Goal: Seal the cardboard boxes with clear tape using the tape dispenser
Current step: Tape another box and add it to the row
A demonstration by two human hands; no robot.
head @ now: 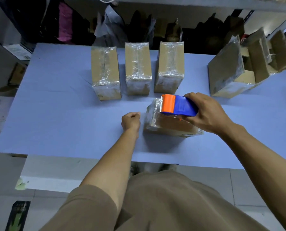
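Right hand point(205, 112) grips tape dispenser point(179, 105), long axis left-right, cutter pointing left; left hand point(130, 120) fisted.

A pale blue desk point(55, 114) stands on a floor point(255, 189) of light grey tiles. Behind it a dim shelf point(188, 4) holds dark bags point(139, 27) and a pink garment point(64, 22) (details lost in shadow). Light is cool and subdued.

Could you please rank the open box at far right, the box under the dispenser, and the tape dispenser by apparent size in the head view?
1. Open box
2. Box under the dispenser, partly hidden
3. Tape dispenser, nearer the camera, so unsure
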